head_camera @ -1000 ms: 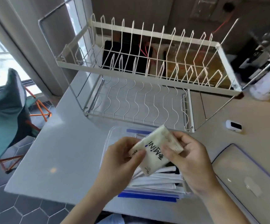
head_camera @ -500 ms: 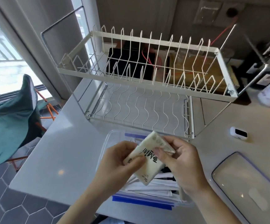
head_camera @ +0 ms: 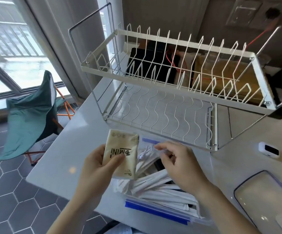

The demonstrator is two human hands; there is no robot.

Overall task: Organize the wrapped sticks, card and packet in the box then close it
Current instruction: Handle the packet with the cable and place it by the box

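Head view: left hand grips packet; right hand hovers loose over box.

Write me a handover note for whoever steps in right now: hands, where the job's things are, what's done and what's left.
Left hand: grips the packet, held up above the box's left side.
Right hand: fingers loosely curled over the box, holding nothing that I can make out.
Wrapped sticks: piled loosely inside the open box at the counter's near edge.
Card: not clearly identifiable; something dark lies under the sticks.
Lid: lying on the counter to the right of the box.
Done: sticks are in the box.
Left: tidy the sticks, put the packet in, confirm the card, fit the lid.
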